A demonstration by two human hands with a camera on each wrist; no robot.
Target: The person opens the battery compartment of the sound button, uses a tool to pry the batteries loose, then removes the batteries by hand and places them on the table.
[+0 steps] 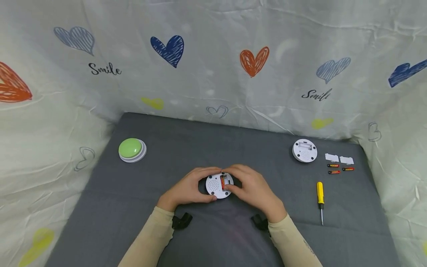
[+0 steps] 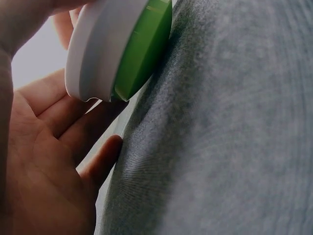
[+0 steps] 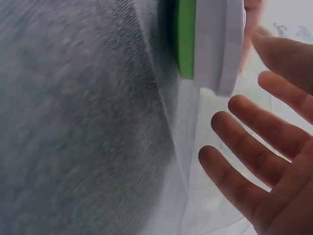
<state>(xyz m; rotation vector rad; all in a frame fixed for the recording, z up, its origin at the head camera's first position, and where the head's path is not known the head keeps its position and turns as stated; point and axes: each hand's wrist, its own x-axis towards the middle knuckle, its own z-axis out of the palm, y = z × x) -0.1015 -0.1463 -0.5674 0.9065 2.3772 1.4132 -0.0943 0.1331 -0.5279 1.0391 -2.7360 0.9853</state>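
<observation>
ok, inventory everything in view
Held push button: 1, white and green, between hands
Upright push button: 1, white and green, left
Overturned push button: 1, white, back right
Battery: 1 visible, red, in held button
Loose batteries: 3, red, by covers
Battery covers: 2, white, right
Screwdriver: 1, yellow, right
Tablecloth: 1, grey, underneath
Heart-print curtain: 1, white, behind table
Wrist mounts: 2, black, wrists
Sleeves: 2, beige, forearms
Left hand, right hand: 1 each, bare, held button
</observation>
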